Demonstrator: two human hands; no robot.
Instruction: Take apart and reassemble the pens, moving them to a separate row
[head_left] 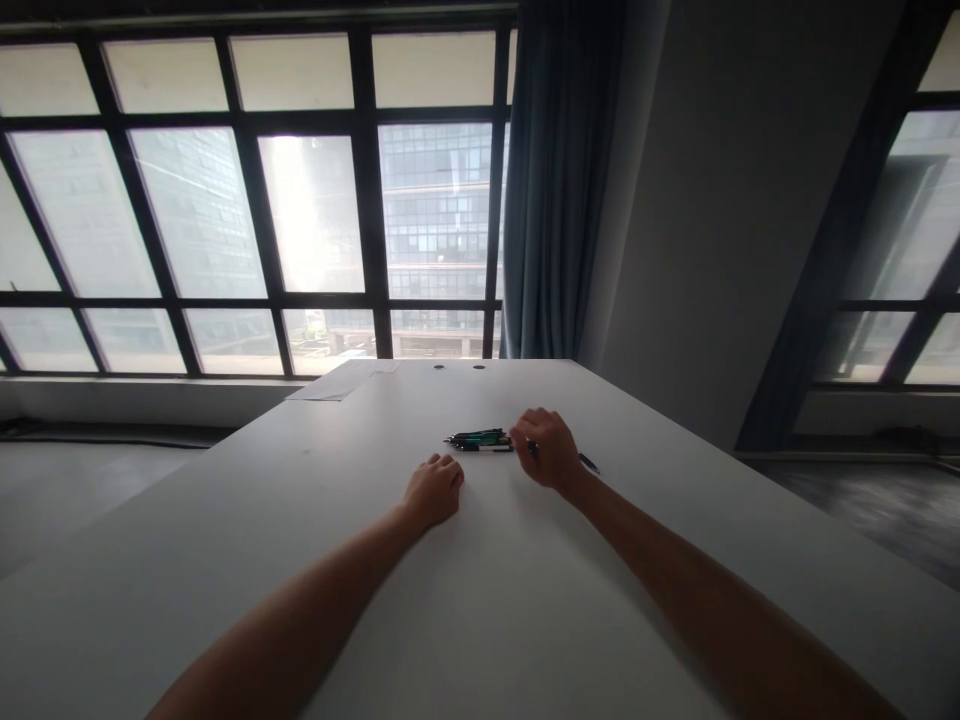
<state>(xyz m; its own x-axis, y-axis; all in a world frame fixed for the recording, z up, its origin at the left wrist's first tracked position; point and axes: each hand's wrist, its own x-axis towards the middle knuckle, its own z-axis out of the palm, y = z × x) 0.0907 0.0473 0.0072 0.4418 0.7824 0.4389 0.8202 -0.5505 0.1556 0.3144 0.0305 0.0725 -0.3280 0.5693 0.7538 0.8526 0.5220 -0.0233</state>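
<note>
My left hand (436, 488) rests on the white table with its fingers curled in, and nothing shows in it. Just ahead of it lies a small bunch of pens (480, 438), dark and green, side by side with tips to the left. At the right end of the bunch is my right hand (545, 448), fingers closed in a pinch. A dark end of what looks like a pen (533, 448) shows between thumb and fingers; the palm hides the rest. Beyond the wrist, a dark pen-like piece (590, 463) sticks out; I cannot tell whether it is a separate pen.
The long white table (360, 620) stretches toward the windows. Sheets of paper (322, 385) lie at its far left, and two dark round spots (478, 367) sit near the far edge. A blue curtain (555, 200) hangs behind.
</note>
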